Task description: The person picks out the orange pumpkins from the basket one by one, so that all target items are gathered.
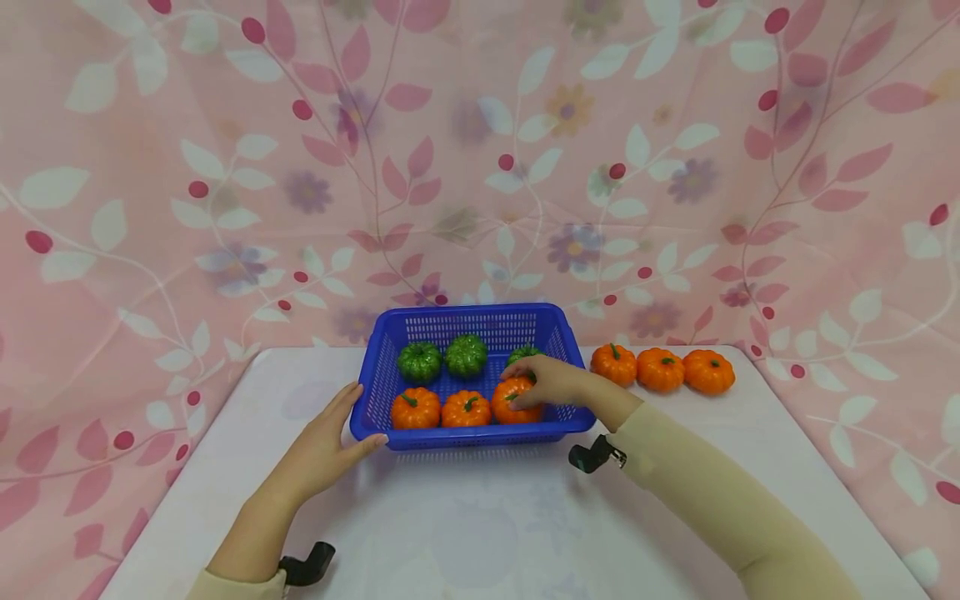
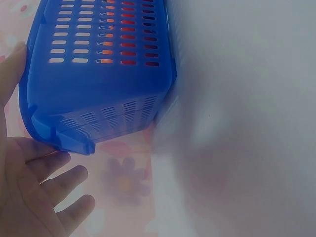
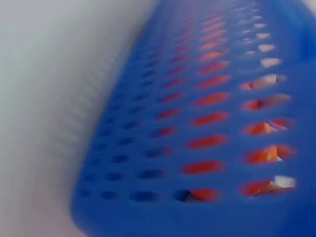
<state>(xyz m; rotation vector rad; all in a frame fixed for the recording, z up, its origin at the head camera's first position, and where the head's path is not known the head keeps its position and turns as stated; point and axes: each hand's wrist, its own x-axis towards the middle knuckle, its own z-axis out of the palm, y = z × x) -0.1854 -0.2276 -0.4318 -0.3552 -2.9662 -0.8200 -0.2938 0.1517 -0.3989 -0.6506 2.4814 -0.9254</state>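
A blue plastic basket (image 1: 480, 436) with slotted walls stands at the middle of the table. Inside, several small pumpkins form two rows. Along the near side are an orange pumpkin (image 1: 416, 410) on the left, another orange pumpkin (image 1: 467, 410) and a third orange pumpkin (image 1: 531, 414). My right hand (image 1: 558, 383) reaches over the right rim and grips that third one. Behind sit green pumpkins (image 1: 466, 357), the rightmost partly covered by this hand. My left hand (image 1: 321, 450) rests at the basket's near left corner, thumb and fingers spread, touching the rim (image 2: 30, 74).
To the right of the basket, an orange pumpkin (image 1: 614, 365), a second orange pumpkin (image 1: 661, 370) and a third orange pumpkin (image 1: 708, 372) line up on the white table (image 1: 465, 525). Floral cloth (image 1: 465, 167) hangs behind. The right wrist view is blurred, filled by the basket's slotted wall (image 3: 148, 118).
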